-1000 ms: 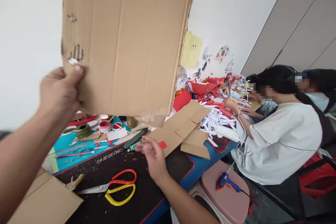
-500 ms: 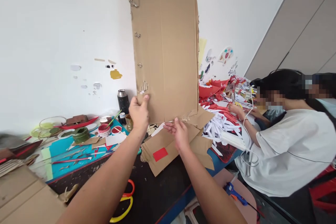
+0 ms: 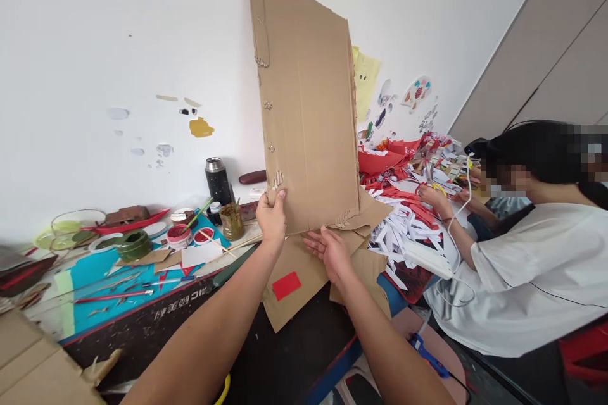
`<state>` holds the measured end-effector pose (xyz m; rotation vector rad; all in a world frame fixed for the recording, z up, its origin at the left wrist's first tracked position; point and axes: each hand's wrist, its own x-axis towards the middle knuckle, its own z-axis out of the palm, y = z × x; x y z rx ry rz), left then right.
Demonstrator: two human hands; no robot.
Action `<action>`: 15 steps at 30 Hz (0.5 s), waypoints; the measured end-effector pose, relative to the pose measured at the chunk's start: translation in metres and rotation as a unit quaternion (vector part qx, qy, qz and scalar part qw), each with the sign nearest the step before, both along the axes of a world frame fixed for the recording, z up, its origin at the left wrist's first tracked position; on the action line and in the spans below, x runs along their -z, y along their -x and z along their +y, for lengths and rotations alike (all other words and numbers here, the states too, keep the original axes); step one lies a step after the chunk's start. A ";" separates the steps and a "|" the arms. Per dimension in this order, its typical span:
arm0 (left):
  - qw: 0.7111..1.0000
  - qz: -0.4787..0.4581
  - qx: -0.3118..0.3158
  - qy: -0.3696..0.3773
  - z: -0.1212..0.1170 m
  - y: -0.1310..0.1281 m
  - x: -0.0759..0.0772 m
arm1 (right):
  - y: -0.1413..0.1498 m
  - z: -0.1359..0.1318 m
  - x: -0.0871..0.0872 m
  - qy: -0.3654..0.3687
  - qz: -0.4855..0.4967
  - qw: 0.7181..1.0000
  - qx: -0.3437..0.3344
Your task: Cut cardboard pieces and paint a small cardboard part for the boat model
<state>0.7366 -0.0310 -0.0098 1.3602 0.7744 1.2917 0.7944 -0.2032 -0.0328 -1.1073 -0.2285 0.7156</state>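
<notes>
A tall sheet of brown cardboard (image 3: 308, 107) stands upright over the table, its lower edge just above flattened cardboard pieces (image 3: 304, 278) that carry a red square sticker (image 3: 286, 285). My left hand (image 3: 272, 218) pinches the sheet's lower left corner, thumb on the near face. My right hand (image 3: 329, 252) reaches up under the bottom edge with its fingers spread, touching the edge or just below it. Both forearms stretch out from the bottom of the view.
Paint pots (image 3: 180, 235), a green jar (image 3: 133, 244), a black flask (image 3: 217, 181) and brushes lie on the blue mat (image 3: 102, 266) at left. At right, two people work among red and white paper strips (image 3: 403, 215). A blue glue gun (image 3: 425, 353) lies on a pink stool.
The cardboard sheet has swung from close before the camera at left to upright in the middle. My right hand rose from the table to its bottom edge. The view shifted, hiding the scissors.
</notes>
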 end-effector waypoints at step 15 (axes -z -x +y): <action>0.989 0.139 0.030 0.030 0.022 0.009 0.026 | 0.066 -0.026 0.000 0.023 -0.040 0.990 -0.134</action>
